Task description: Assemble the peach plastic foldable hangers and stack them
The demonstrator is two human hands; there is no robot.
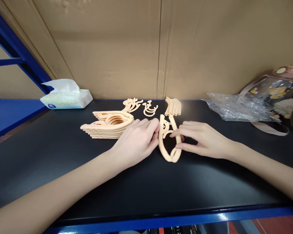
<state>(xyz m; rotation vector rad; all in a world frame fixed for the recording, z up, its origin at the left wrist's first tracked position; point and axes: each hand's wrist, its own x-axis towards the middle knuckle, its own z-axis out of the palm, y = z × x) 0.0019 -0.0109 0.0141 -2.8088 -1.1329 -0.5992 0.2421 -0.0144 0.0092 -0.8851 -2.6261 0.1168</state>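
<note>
Rim [219,217]: glossy blue, running along the near side of a black, faintly shiny surface [146,195].
Hanger frame [162,148]: at the middle of the work, between the two hands; whether it rests on the surface or sits slightly lifted, I cannot tell.
Frame colour: pale cream, even all over, smooth and plastic-looking.
Frame shape: two long, gently bowed bars meeting in a rounded point at the near end, their far ends apart; a narrow loop overall.
Frame details: a short curved piece inside the near point, a hook-like curl between the bars toward the far end, a small hole at the right bar's far tip.
Right hand [205,138]: grip clamped on the frame's right bar, thumb on its near part, a fingertip reaching across into the loop.
Left hand [139,139]: fingers curled together at the frame's left bar; whether this grip clamps the bar, I cannot tell.
Stack [107,132]: similar cream frames, folded and layered, just beyond the left hand and partly covered by it.
Loose hooks [150,114]: thin cream curls beyond the frame, with a denser hook cluster [130,105] to their left.
Curved bars [174,106]: several, cream, side by side behind the frame.
Plastic film [244,107]: clear, crumpled, far right.
Tissue pack [65,99]: pale, patterned, one white sheet pulled up, far left.
See-through bag [278,89]: brown trim, bear print, behind the film.
Cardboard [136,58]: brown, upright across the back.
</note>
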